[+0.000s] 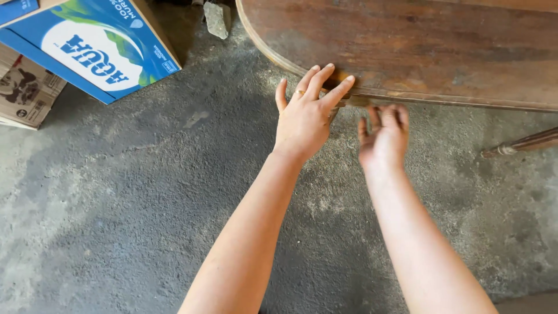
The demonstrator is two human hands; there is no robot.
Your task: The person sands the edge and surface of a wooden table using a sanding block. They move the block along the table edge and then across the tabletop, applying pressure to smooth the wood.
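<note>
A worn brown wooden tabletop (pixel 418 46) with a rounded corner fills the upper right. My left hand (pixel 305 113) rests flat against its near edge, fingers spread, fingertips touching the rim; a ring shows on one finger. My right hand (pixel 385 138) reaches under the same edge just to the right, its fingertips curled up and hidden below the rim. Whether it grips the underside cannot be told. Both forearms stretch up from the bottom of the view.
Rough grey concrete floor (pixel 128 197) lies below. A blue and white cardboard box (pixel 99 46) stands at the upper left beside a brown carton (pixel 26 93). A stone (pixel 217 18) lies near the tabletop's corner. A turned wooden leg (pixel 523 142) pokes in at right.
</note>
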